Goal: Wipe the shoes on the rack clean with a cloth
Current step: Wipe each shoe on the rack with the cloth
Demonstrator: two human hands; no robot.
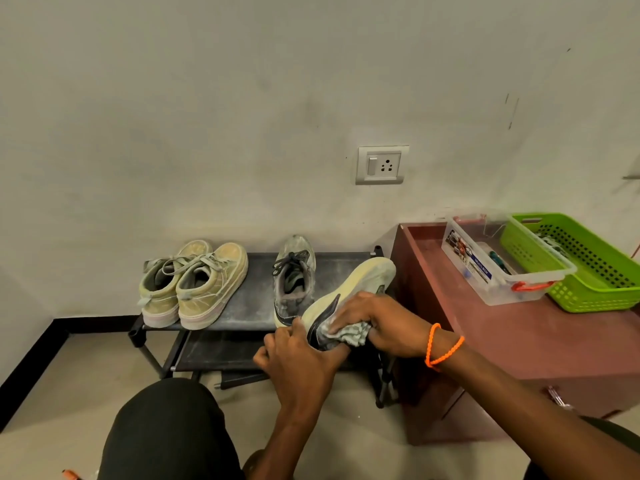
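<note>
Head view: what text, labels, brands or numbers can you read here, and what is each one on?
"MULTI BOX", only roughly legible, white letters on the blue strip of the label on the clear plastic box.
The small print and pictures on that label are too blurred to read.
The wall socket, the green basket and the shoes show no readable text; the dark swoosh-like mark on the held shoe carries no letters.

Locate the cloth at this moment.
Head view, lower centre-right: the cloth is bunched in the right hand, pressed against the lifted shoe that the left hand holds.
</note>
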